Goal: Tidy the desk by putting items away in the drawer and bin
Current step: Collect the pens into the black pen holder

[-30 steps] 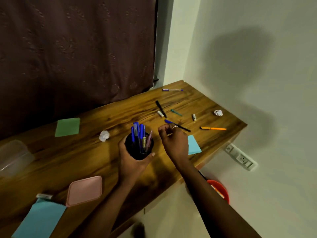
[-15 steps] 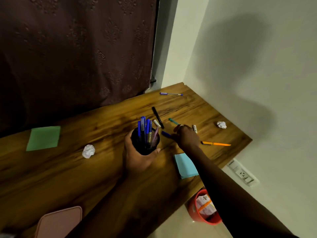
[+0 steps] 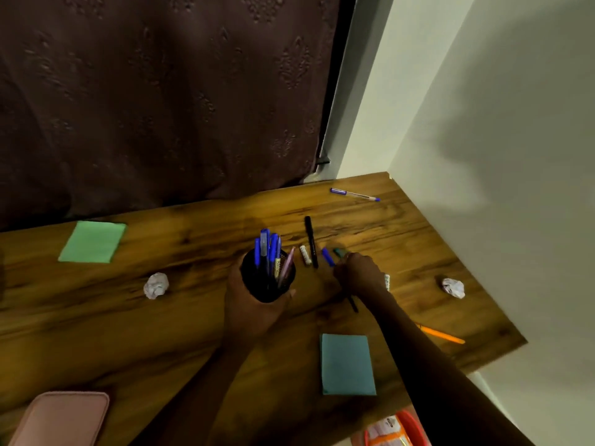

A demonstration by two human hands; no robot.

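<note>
Bin (image 3: 409, 428) peeks out red below the desk (image 3: 193, 333) edge nearest us, beside a pink lid (image 3: 61, 420). Further in we see a blue notepad (image 3: 347, 365) and an orange pen (image 3: 441, 335) under our right forearm. Our left hand (image 3: 254, 307) grips the pen cup (image 3: 267, 278). Just right of it, our right hand (image 3: 357, 273) is closed on a blue pen (image 3: 327, 256). Beyond lie paper balls (image 3: 156, 284), a green notepad (image 3: 92, 242), and a black marker (image 3: 311, 241).
</note>
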